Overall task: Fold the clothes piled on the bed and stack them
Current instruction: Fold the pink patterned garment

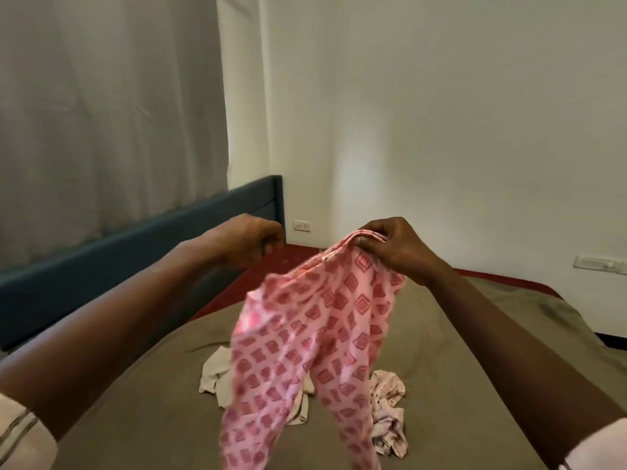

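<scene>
A pink garment with a red diamond print hangs in the air over the bed. My right hand pinches its bunched top edge at the upper right. My left hand hovers to the left of the cloth with its fingers curled and nothing in them; a gap separates it from the fabric. Below the hanging garment, a crumpled white piece and a pale patterned piece lie on the olive-brown sheet, partly hidden by the pink cloth.
A dark blue headboard runs along the left side below a grey curtain. White walls stand behind, with sockets low down. A strip of red floor shows past the bed's far edge.
</scene>
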### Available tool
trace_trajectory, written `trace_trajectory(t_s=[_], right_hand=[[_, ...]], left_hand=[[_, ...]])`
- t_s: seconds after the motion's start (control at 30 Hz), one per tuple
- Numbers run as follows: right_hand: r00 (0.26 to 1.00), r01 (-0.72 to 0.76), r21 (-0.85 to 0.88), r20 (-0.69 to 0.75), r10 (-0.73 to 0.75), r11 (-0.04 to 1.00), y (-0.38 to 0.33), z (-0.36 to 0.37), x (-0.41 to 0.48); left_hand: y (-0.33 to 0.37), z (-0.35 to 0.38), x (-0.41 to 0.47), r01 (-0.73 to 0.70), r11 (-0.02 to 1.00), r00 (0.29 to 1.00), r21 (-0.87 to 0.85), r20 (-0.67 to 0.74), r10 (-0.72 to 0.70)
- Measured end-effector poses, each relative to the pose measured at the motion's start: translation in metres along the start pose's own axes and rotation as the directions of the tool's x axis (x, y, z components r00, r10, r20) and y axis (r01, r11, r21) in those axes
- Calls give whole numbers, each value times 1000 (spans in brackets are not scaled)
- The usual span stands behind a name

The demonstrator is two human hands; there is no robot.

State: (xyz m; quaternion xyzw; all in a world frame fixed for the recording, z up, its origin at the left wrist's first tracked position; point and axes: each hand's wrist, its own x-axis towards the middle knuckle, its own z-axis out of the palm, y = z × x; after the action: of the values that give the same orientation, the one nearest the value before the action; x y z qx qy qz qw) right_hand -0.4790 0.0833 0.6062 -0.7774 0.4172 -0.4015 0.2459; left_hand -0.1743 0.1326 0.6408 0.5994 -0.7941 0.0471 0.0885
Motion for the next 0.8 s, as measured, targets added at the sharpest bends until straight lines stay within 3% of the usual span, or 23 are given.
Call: trace_trajectory(t_s=[0.1,0.2,0.27,0.47,0.53,0.63,0.7,0.8], right_hand=[[993,-57,60,-95,62,997,-5,-14,-4],[999,-40,16,0,40,999,-27,-19,-3],[999,-33,-50,32,35,998,-45,-17,0],[994,-94,-175,30,101,980,-70,-33,-5],[983,-75,-158,156,100,985,-63,-50,-13],[932,-161,-62,320,172,985,-47,-75,-27],[901,-230,30,385,201,973,-43,-90,-30],[877,-349,258,430,217,901,-45,-107,-27]], left_hand=[[-3,3,-13,-39,957,997,-289,-77,17],[39,16,-21,-139,801,989,-582,-126,81],[72,26,-14,-147,739,989,-657,-76,129],[103,39,3,-33,859,998,-511,-69,-2],[81,27,-2,31,871,999,-490,36,-15],[43,0,-10,23,848,955,-530,264,139],[24,-17,-15,12,766,941,-643,265,208],[3,-37,-17,136,430,939,-892,255,233]])
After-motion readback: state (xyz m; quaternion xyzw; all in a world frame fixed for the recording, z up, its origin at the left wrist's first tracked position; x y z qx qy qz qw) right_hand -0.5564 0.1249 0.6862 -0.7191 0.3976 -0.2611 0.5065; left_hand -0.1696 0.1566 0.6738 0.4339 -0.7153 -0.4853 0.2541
